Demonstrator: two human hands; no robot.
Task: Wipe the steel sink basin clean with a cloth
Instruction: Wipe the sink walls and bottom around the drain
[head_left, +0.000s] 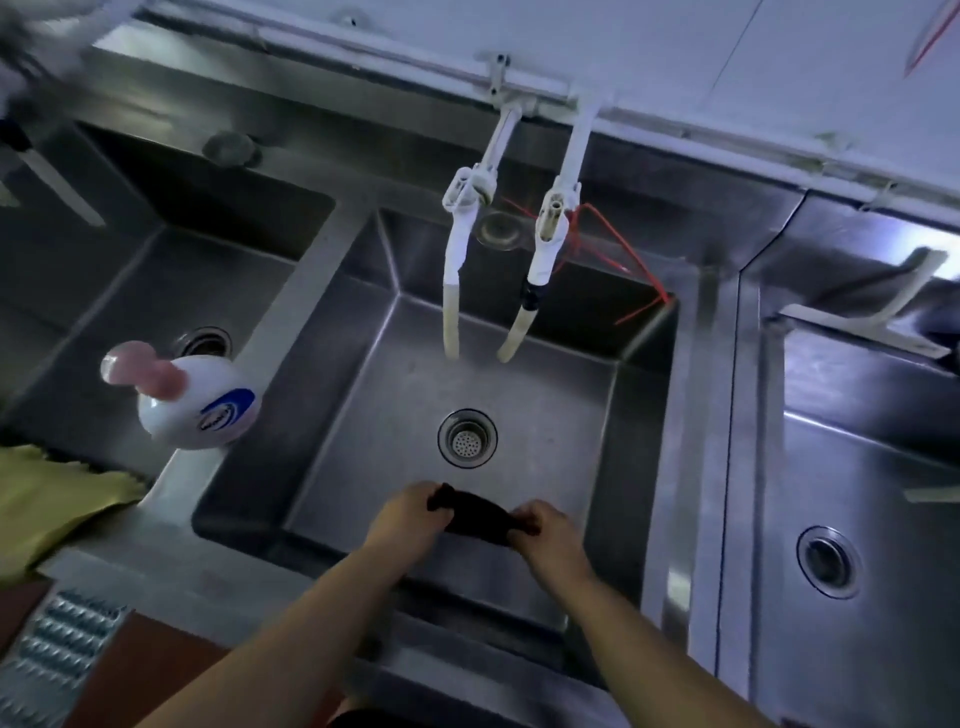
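Your left hand (410, 512) and right hand (540, 530) each pinch an end of the dark cloth (480, 517), over the basin (550, 415) floor near the drain (467, 438). Bunch it, press flat, and sweep from walls toward the drain.

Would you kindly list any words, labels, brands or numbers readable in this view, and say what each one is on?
Nothing here can be read for certain.
White soap dispenser bottle: blue swirl logo with small lettering, too blurred to read.
Red mark on the wall, top right: cut off, no letters visible.
Dark cloth, taps, sink basin: no text.
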